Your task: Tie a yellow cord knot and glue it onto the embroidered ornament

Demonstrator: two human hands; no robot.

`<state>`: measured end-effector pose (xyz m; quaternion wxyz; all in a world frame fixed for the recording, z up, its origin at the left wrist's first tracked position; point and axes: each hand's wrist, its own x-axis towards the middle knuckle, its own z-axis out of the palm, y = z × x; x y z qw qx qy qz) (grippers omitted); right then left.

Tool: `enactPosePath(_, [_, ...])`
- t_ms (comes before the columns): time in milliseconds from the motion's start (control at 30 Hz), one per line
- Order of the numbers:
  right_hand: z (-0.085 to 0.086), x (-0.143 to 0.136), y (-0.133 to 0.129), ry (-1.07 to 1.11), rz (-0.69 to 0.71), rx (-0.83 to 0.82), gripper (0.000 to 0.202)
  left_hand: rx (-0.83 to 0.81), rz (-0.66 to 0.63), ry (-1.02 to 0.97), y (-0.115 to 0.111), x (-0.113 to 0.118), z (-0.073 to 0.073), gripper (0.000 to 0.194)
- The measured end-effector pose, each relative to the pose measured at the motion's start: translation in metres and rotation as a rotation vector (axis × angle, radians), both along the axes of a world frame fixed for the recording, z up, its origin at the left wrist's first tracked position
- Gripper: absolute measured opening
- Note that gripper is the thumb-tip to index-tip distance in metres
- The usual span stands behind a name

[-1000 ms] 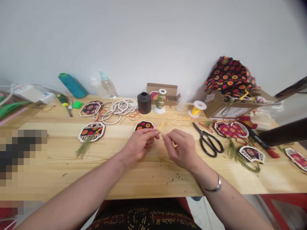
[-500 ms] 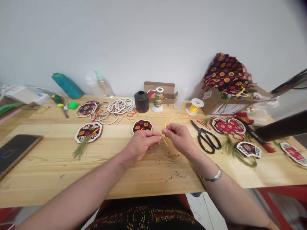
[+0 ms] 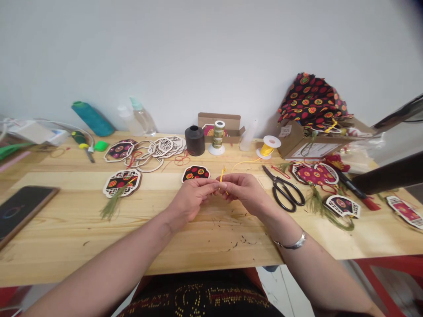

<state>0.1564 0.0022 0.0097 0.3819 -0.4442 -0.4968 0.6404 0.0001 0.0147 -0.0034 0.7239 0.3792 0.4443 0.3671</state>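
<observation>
My left hand and my right hand meet fingertip to fingertip above the middle of the wooden table. Both pinch a short length of yellow cord, which loops up between the fingertips. A thin yellow strand runs from there back to a yellow cord spool. Just behind my left hand lies a small fan-shaped ornament with dark flowered cloth.
Black scissors lie right of my hands. Further ornaments and wooden frames lie at left and right. Thread cones, bottles, a cardboard box with cloth stand at the back. A phone rests at far left.
My right hand has moved left to meet my left hand, and the cord now loops up between the joined fingertips. The view has shifted slightly.
</observation>
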Motion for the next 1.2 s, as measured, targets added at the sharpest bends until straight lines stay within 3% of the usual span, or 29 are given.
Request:
enactPosePath(533, [-0.0014,0.0037,0.0036,-0.114,-0.106,0.091,0.014,0.021,-0.017,0.063,-0.0022,0.0006,0.0029,0.016])
enactPosePath(900, [-0.0003,0.0007,0.0019,-0.386,-0.159,0.273,0.019,0.027,-0.047,0.05,-0.005,0.0017,0.0054,0.017])
enactPosePath(1200, [-0.0016,0.003,0.0018,-0.477,-0.185,0.34,0.021,0.079,-0.054,0.077,-0.0016,-0.0029,0.0035,0.017])
